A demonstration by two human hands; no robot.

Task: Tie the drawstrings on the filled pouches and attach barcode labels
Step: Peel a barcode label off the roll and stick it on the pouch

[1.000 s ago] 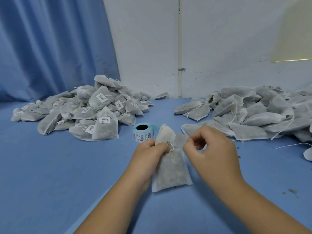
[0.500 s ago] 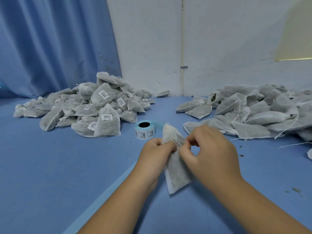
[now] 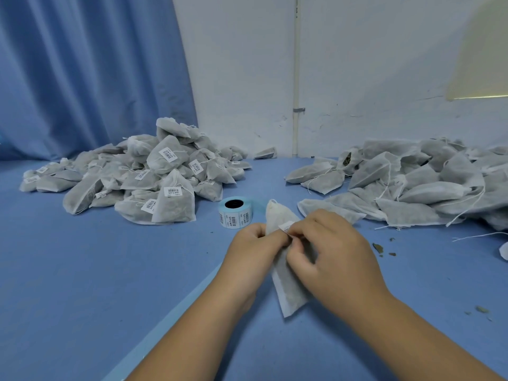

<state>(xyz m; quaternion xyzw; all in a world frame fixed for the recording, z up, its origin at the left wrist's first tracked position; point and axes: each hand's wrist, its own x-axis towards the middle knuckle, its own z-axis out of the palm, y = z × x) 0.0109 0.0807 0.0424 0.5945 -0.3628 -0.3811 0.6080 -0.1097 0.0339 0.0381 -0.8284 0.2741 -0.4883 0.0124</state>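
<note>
Table [image 3: 82,270]: blue, takes up the whole foreground.

Right pile [image 3: 412,188]: pouches without labels, loose strings trailing out. Judged to be the stock awaiting work.

Left pile [image 3: 154,174]: pouches carrying barcode stickers. Judged finished.

Pouch [image 3: 288,287]: between the hands at centre front, tilted, with its lower corner close to the table; contact cannot be told. White non-woven fabric, with the dark fill showing through.

Handling estimate: light, soft and limp. The fill is loose, so the body will sag and shift if squeezed. The fabric is thin and likely tears at the neck if the string is yanked. Best hold is the gathered neck just under the drawstring channel. Support the flat face from behind when pressing a sticker on.

Left hand [image 3: 247,257]: fingers curled around the pouch's upper part, gripping it.

Right hand [image 3: 335,257]: fingers curled, with thumb and fingertips pinching the label [image 3: 286,226] at the neck. Whether it is stuck down yet cannot be told.

Roll [image 3: 235,213]: label stock on blue backing, standing on end just behind the hands.

Crumbs [image 3: 378,247]: spilled fill to the right.
</note>
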